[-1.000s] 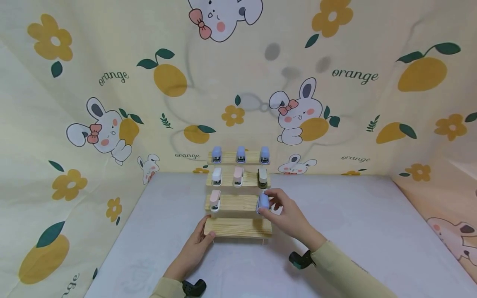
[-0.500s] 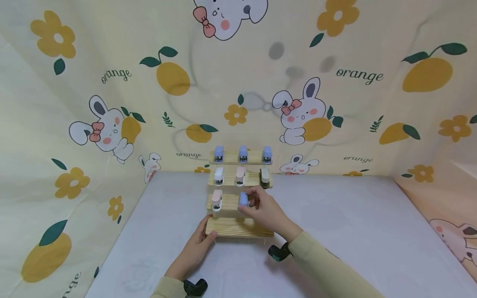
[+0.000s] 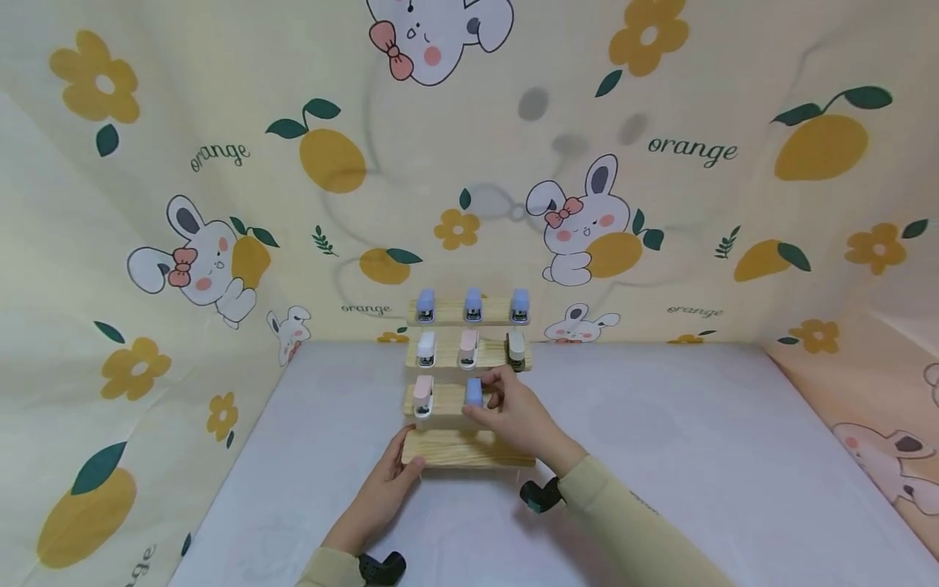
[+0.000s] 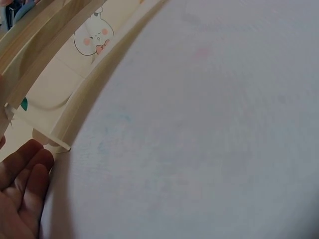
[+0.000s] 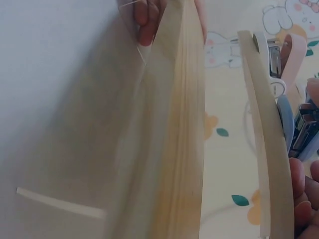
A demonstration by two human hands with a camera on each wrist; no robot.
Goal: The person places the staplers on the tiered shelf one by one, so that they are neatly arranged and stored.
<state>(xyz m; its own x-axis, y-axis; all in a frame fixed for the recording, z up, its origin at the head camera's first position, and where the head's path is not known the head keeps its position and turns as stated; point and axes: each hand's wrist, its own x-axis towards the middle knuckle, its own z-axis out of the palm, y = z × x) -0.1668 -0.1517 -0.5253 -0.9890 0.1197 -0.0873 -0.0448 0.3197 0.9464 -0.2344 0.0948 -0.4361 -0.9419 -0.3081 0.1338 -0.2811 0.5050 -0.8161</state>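
A tiered wooden display rack (image 3: 469, 448) stands on the table with small staplers on its shelves. My right hand (image 3: 522, 417) pinches a blue stapler (image 3: 473, 392) at the middle of the second shelf from the bottom. In the right wrist view that blue stapler (image 5: 303, 124) sits at the shelf's edge with its metal part showing. A pink stapler (image 3: 423, 395) stands to its left on the same shelf. My left hand (image 3: 385, 483) grips the left end of the lowest shelf, thumb in front; in the left wrist view several fingers (image 4: 31, 181) are under the rack.
On the shelf above stand a white stapler (image 3: 426, 348), a pink stapler (image 3: 469, 348) and a dark-and-pale stapler (image 3: 516, 350). Three blue staplers, one in the middle (image 3: 473, 304), line the top shelf. A printed cloth (image 3: 293, 228) hangs behind the white table (image 3: 660, 440).
My right hand has carried the blue stapler leftward, from the right end of the second-lowest shelf to its middle. The left hand keeps its grip on the rack.
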